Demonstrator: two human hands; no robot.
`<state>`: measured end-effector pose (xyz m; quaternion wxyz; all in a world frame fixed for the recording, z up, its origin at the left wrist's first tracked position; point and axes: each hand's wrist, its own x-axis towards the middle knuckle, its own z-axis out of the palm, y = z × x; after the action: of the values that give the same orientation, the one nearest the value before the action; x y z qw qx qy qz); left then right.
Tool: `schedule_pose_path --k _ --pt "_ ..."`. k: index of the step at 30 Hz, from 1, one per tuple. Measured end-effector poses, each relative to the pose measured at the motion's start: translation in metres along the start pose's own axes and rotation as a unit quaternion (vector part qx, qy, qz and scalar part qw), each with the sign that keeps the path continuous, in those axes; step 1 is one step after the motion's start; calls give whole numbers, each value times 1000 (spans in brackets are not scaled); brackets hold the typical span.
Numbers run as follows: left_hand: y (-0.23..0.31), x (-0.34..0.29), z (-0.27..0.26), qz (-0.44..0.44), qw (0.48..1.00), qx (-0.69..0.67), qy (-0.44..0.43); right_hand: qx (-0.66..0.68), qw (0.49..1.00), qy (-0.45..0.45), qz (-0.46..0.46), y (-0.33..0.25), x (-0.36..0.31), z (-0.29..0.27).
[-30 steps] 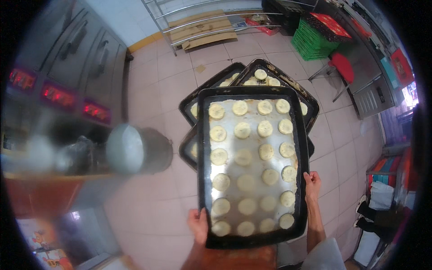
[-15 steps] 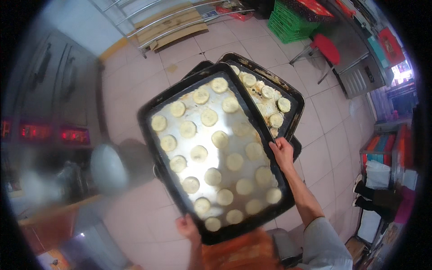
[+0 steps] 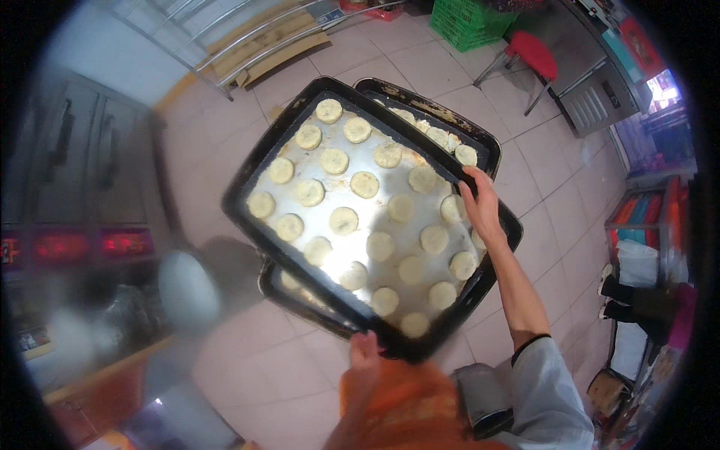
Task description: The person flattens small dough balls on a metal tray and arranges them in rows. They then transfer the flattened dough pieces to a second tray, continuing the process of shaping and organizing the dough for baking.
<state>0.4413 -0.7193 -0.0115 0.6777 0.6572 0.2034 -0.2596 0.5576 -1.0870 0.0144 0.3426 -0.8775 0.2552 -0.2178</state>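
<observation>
A large black-rimmed baking tray [image 3: 330, 289] lies tilted across the middle, with rows of pale round dough pieces [image 3: 364, 184] on its shiny metal base. My left hand [image 3: 365, 352], somewhat blurred, is closed on its near corner. At the right-hand edge, my right hand [image 3: 484, 206] grips the rim, thumb toward the inside. Underneath, a second baking tray [image 3: 480, 135] sticks out at the far right and holds more round pieces amid pale crumbs. Another tray edge [image 3: 274, 289] shows at the lower left; the tray above hides most of it.
Left stands a steel oven [image 3: 97, 157] with red-lit displays, beside a blurred pale round object [image 3: 189, 285]. A metal rack [image 3: 225, 45] and green crates [image 3: 469, 26] are at the back. A red stool [image 3: 534, 56] stands far right. A person's dark-clad legs [image 3: 622, 300] show at the right.
The upper tray has turned counterclockwise and shifted away from me, uncovering a tray edge at lower left. My left hand moved right with its corner; my right hand moved farther away.
</observation>
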Motion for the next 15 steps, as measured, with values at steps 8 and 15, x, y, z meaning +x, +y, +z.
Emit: schedule_pose_path --k 8,15 --pt "8 -4 -61 32 986 123 -107 81 981 64 166 -5 -180 -50" --pt "-42 13 -236 -82 960 -44 -265 29 907 236 348 -34 -465 -101"
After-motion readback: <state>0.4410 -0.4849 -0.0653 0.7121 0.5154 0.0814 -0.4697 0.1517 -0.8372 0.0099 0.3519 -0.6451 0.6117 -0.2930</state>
